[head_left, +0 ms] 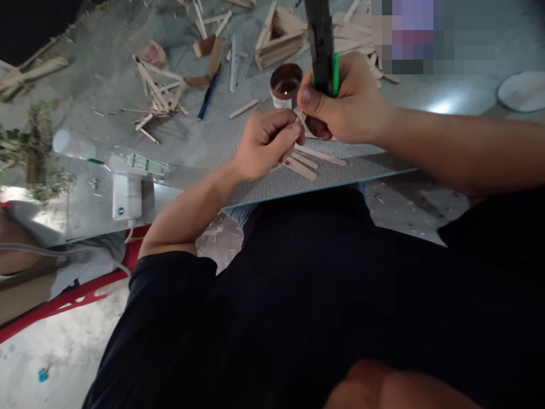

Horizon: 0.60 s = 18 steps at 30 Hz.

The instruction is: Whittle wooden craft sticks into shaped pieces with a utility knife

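Fingers (314, 104) beside jar (285, 74), bright speck (285, 92) inside

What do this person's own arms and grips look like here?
The forearms are bare below short, very dark sleeves. The left grip and right grip are human hands without gloves. No watch, bracelet or cable shows on either; finer markings are too blurred to tell.

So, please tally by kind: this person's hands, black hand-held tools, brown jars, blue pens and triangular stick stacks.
Left hand, right hand: 2
Black tool: 1
Brown jar: 1
Blue pen: 1
Triangular stick stack: 1
Total: 6
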Each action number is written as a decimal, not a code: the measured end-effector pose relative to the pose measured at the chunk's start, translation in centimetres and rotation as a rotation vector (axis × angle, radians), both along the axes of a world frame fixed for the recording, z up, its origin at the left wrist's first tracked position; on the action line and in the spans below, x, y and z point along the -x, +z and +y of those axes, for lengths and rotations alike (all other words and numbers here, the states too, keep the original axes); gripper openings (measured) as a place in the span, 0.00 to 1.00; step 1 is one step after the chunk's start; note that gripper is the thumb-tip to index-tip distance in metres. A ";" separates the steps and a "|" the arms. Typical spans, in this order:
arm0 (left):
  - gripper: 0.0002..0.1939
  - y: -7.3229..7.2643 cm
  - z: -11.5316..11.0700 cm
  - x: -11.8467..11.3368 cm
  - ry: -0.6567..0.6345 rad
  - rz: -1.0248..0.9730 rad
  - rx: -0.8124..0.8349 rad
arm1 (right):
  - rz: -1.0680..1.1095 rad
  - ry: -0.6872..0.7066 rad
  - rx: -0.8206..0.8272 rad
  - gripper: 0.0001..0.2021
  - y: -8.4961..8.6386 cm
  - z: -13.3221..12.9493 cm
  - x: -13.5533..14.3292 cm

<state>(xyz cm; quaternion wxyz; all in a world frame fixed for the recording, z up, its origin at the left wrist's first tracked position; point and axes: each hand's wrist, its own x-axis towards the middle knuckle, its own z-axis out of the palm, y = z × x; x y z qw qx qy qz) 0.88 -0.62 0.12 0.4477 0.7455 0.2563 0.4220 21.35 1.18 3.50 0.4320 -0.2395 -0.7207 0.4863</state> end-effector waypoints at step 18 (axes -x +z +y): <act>0.19 -0.7 0.8 1.0 0.168 0.346 -0.379 | -0.351 -0.075 -0.447 0.17 -0.2 1.6 -2.6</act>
